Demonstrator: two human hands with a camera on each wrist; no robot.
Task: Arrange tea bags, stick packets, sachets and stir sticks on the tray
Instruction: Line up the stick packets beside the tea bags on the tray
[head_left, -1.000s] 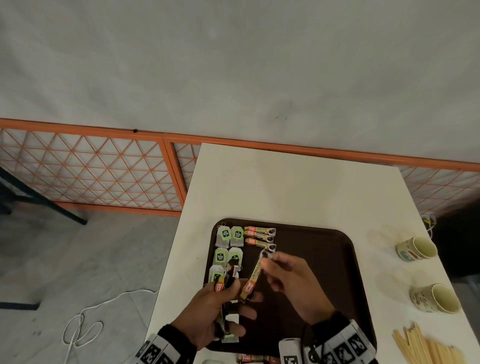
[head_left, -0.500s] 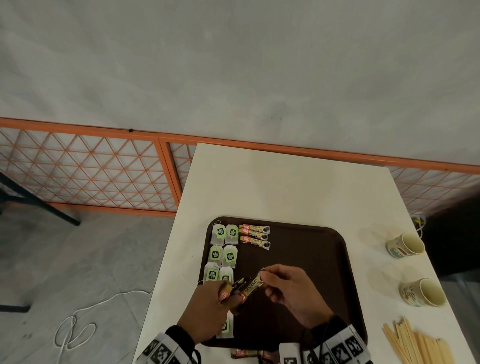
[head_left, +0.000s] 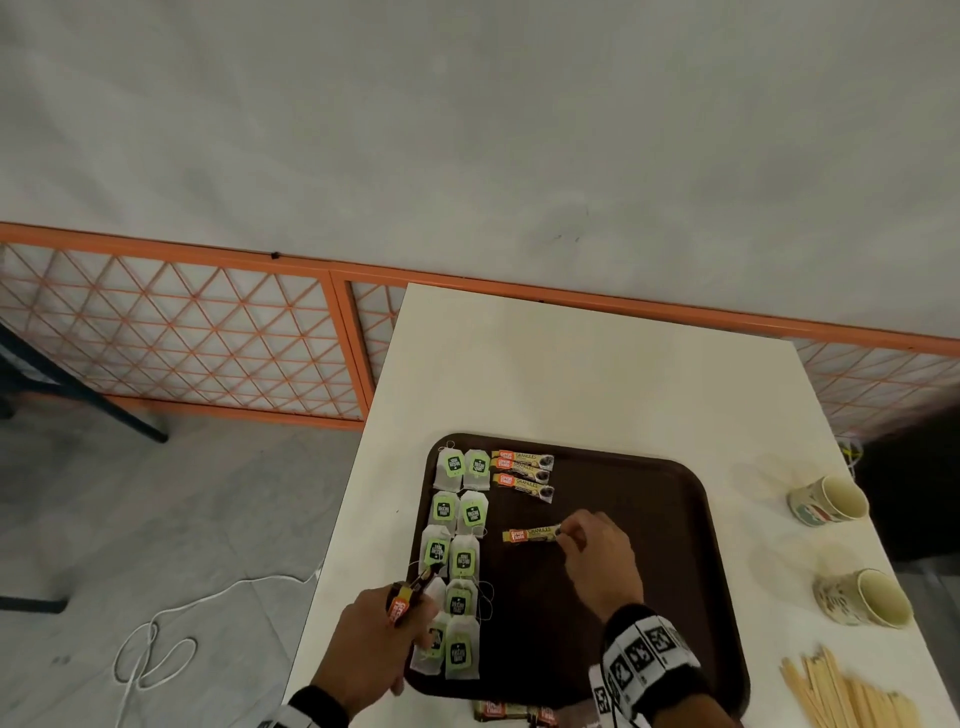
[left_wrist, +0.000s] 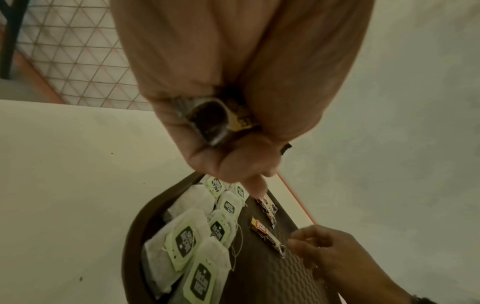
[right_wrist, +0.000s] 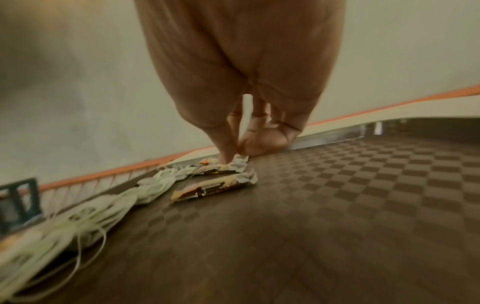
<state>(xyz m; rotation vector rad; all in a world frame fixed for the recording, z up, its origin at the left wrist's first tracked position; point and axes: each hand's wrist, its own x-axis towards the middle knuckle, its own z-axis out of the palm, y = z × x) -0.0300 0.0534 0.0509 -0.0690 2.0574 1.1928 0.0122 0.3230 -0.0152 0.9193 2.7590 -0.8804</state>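
On tray (head_left: 649, 519), stick packet (head_left: 530, 534) lying flat, right-hand fingers (head_left: 569, 535) at its end.

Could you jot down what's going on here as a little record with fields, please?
Tray: brown tray on a white table
Tea bags: tea bags in two columns along the tray's left side
Stick packets: three stick packets in a row at the tray's far edge
Right hand: right hand pinches a fourth packet
Left hand: left hand holds spare packets
Off tray: two cups, stir sticks
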